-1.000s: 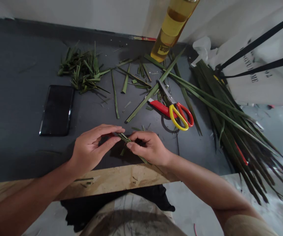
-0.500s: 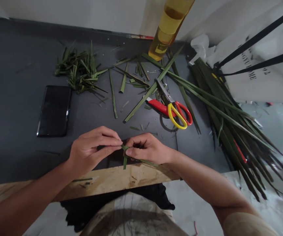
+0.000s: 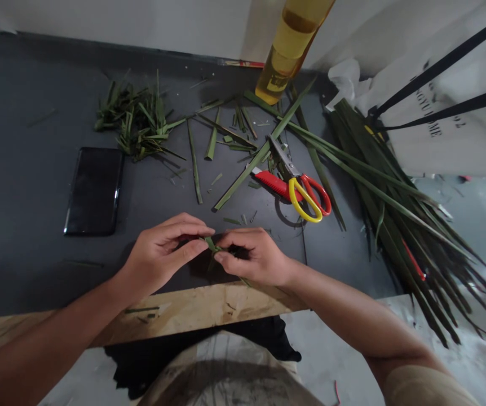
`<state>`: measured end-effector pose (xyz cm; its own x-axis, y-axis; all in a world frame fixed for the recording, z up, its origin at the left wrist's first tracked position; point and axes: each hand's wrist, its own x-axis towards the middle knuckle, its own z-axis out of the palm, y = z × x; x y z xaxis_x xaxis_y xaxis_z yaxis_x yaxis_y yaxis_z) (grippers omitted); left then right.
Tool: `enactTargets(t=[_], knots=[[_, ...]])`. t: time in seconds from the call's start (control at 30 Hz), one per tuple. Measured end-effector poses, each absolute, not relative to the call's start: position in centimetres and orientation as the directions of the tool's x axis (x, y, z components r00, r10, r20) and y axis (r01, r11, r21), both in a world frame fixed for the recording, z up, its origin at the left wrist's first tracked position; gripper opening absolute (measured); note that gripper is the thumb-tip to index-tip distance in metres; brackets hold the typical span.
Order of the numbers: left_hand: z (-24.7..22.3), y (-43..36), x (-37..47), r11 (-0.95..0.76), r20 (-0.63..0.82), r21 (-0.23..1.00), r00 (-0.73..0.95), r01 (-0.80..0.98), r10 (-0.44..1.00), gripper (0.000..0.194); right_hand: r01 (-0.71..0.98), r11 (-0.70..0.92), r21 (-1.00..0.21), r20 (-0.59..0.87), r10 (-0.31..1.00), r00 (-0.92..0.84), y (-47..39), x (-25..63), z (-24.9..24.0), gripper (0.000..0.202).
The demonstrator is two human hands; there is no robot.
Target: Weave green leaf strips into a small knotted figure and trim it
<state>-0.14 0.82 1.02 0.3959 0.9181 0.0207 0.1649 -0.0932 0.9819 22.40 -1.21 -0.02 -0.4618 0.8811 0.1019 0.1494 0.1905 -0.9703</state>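
Observation:
Between my two hands, above the front of the grey table, is a small folded piece of green leaf strip (image 3: 210,244). My left hand (image 3: 164,248) is closed with thumb and fingertips at its left end. My right hand (image 3: 257,256) pinches its right side, and a thin tail of leaf shows below that hand. The fingers partly cover the fold, so its exact shape is hidden. Beyond my right hand lie scissors (image 3: 300,189) with one yellow and one red handle, across a red utility knife (image 3: 270,183).
A pile of knotted leaf pieces (image 3: 137,121) lies behind a black phone (image 3: 94,192). Cut strips (image 3: 243,177) are scattered mid-table. A yellow bottle (image 3: 285,53) stands at the back. Long leaves (image 3: 390,220) hang over the right edge beside a white bag (image 3: 450,124).
My left hand has shifted slightly right and up, its fingers now over the leaf strip. The folded piece has turned, and the end that hung down is less visible.

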Motion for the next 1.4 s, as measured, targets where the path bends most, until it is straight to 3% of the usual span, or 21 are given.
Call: enactTargets(t=[0.13, 0.33, 0.57, 0.77, 0.9, 1.07, 1.17, 1.3, 1.4], knots=[[0.92, 1.05, -0.29, -0.031, -0.025, 0.994, 0.484, 0.108, 0.875, 0.014, 0.194, 0.435, -0.879, 0.303, 0.825, -0.478, -1.30, 22.36, -0.47, 0.016], [0.67, 1.38, -0.57, 0.051, -0.067, 0.998, 0.549, 0.045, 0.833, 0.018, 0.233, 0.519, -0.822, 0.374, 0.802, -0.466, -1.29, 22.32, -0.34, 0.013], [0.46, 1.15, -0.47, 0.085, -0.068, 0.996, 0.540, -0.007, 0.839, 0.027, 0.245, 0.483, -0.840, 0.363, 0.838, -0.409, -1.34, 22.41, -0.14, 0.014], [0.23, 0.73, -0.29, 0.243, -0.165, 0.961, 0.426, -0.134, 0.890, 0.027, 0.266, 0.425, -0.865, 0.302, 0.866, -0.399, -1.41, 22.39, -0.75, 0.013], [0.43, 0.92, -0.30, 0.142, -0.068, 0.962, 0.298, -0.235, 0.952, 0.020, 0.303, 0.384, -0.872, 0.256, 0.886, -0.386, -1.30, 22.48, -0.93, 0.013], [0.53, 0.91, -0.38, -0.061, 0.104, 0.984, 0.265, -0.168, 0.959, 0.023, 0.298, 0.344, -0.891, 0.226, 0.903, -0.366, -1.07, 22.65, -0.84, 0.012], [0.62, 0.65, -0.24, -0.161, 0.162, 0.987, 0.247, -0.025, 0.955, 0.025, 0.310, 0.327, -0.893, 0.212, 0.912, -0.351, -1.03, 22.66, -0.89, 0.013], [1.00, 0.42, 0.01, -0.142, 0.093, 0.964, 0.215, 0.223, 0.972, 0.011, 0.312, 0.245, -0.918, 0.145, 0.939, -0.311, -1.02, 22.63, -0.53, 0.014], [1.02, 0.53, 0.05, -0.099, 0.063, 0.973, 0.172, 0.210, 0.983, 0.010, 0.273, 0.116, -0.955, 0.038, 0.961, -0.273, -0.99, 22.58, 0.06, 0.014]])
